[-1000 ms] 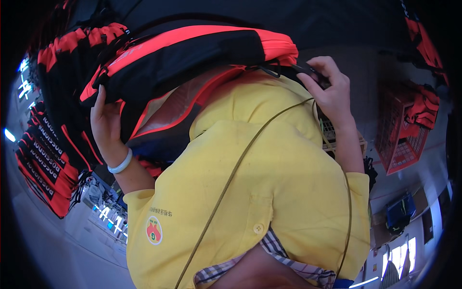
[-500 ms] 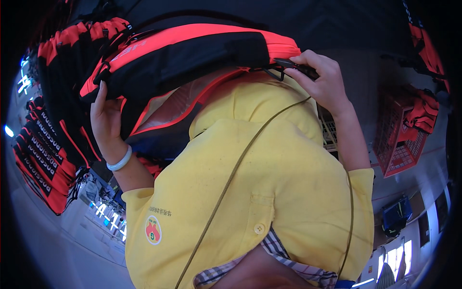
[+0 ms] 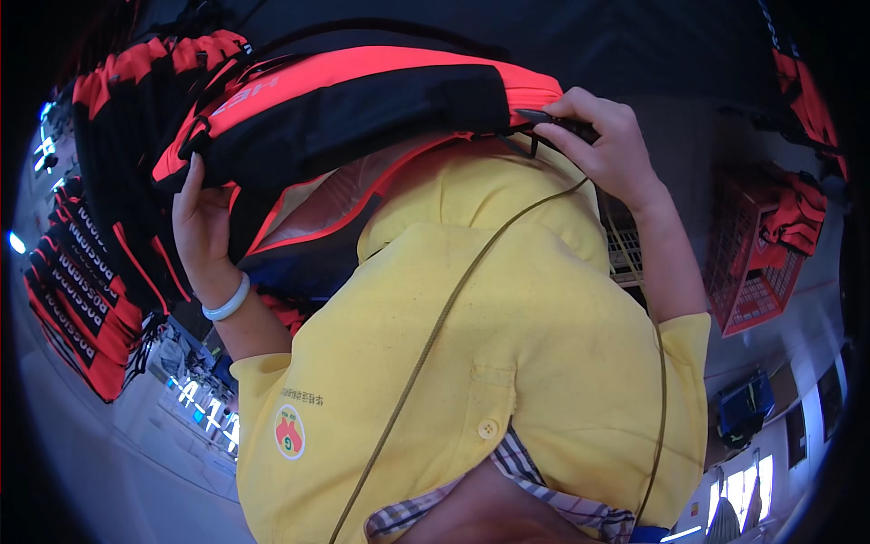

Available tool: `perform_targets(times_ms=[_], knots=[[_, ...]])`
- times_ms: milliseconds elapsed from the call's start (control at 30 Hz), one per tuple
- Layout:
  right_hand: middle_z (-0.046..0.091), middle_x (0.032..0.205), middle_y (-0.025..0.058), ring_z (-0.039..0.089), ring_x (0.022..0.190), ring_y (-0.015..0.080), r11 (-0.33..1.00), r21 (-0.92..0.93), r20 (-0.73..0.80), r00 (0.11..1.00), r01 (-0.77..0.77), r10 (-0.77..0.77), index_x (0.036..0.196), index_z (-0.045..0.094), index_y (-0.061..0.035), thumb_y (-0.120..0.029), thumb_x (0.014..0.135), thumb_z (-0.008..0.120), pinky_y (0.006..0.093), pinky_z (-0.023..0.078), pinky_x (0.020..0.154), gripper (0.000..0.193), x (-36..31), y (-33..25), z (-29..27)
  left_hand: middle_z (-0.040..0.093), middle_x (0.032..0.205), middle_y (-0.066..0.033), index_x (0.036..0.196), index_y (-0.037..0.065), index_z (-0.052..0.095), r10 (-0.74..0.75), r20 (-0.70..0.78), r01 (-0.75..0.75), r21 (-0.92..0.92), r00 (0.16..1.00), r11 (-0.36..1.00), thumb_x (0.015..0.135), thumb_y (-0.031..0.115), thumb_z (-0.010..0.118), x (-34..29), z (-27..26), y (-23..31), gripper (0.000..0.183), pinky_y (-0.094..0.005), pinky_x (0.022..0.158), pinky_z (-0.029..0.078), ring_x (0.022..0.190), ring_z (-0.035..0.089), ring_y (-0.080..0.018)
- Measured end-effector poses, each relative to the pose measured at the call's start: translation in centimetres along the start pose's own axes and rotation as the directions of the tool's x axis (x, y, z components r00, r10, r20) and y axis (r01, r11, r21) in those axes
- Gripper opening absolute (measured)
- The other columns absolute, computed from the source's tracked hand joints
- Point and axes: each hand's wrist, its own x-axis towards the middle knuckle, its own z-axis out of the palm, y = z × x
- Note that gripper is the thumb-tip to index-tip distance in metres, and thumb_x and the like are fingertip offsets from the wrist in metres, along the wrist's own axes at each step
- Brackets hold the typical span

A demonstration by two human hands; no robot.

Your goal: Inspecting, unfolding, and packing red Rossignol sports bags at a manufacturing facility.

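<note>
A red and black backpack [image 3: 353,109] is held up in front of the person's chest, lying roughly level and close against the yellow shirt [image 3: 544,344]. The left hand [image 3: 204,222] is placed under the bag's left end, its fingers curled up against the black fabric; whether anything is pinched there cannot be told, since the fingertips are hidden behind the bag. The right hand [image 3: 603,150] is set at the bag's right end, where the fingers are pinched together on a small black strap or zip pull [image 3: 553,120]. The step in hand is judged to be the handling of that fitting at the right end, with the bag steadied from the left. For the next move, a firm hold at the left end and a pull in line with the bag's top edge would be called for, so that the body of the bag is not twisted. A brown cord [image 3: 435,335] is seen running across the shirt just beneath the right hand and could be snagged. A stack of like backpacks [image 3: 91,272] stands close on the left, leaving little room on that side. A red crate [image 3: 757,263] stands to the right, well apart from the forearm. The most open room is judged to lie to the right of the bag.
</note>
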Motion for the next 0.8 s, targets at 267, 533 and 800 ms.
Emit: perform_targets(times_ms=[267,533,800], knots=[[0.066,0.079,0.0040,0.055,0.065,0.0191,0.985,0.088,-0.006,0.989,-0.146,0.148,0.092,0.067,-0.0041,-0.015,0.077,0.078,0.0304,0.047,0.060,0.021,-0.6,-0.4,-0.6,0.070,0.112,-0.0101,0.118,0.000,0.065,-0.005,0.011,0.005,0.006,1.000,1.000,0.098,0.011,0.056,-0.3,-0.3,0.2,0.024,-0.0360,0.089,0.053,0.103,0.068,-0.0208],[0.068,0.081,0.0041,0.054,0.068,0.0201,0.999,0.030,0.041,0.999,-0.020,0.019,0.091,0.069,-0.0039,-0.017,0.075,0.079,0.0310,0.047,0.060,0.023,0.0,0.0,-0.5,0.070,0.111,-0.0100,0.117,0.001,0.065,0.019,0.004,-0.019,0.023,1.000,1.000,0.097,0.011,0.058,-0.1,0.6,0.3,0.023,-0.0358,0.089,0.053,0.103,0.068,-0.0208],[0.067,0.080,0.0044,0.053,0.068,0.0215,0.998,0.046,0.052,0.998,-0.042,0.040,0.089,0.068,-0.0047,-0.018,0.076,0.079,0.0319,0.047,0.061,0.022,0.7,-0.1,-0.4,0.072,0.107,-0.0093,0.114,0.001,0.067,0.007,0.007,-0.008,0.025,1.000,1.000,0.097,0.011,0.059,0.3,0.1,0.6,0.021,-0.0349,0.088,0.053,0.098,0.069,-0.0198]])
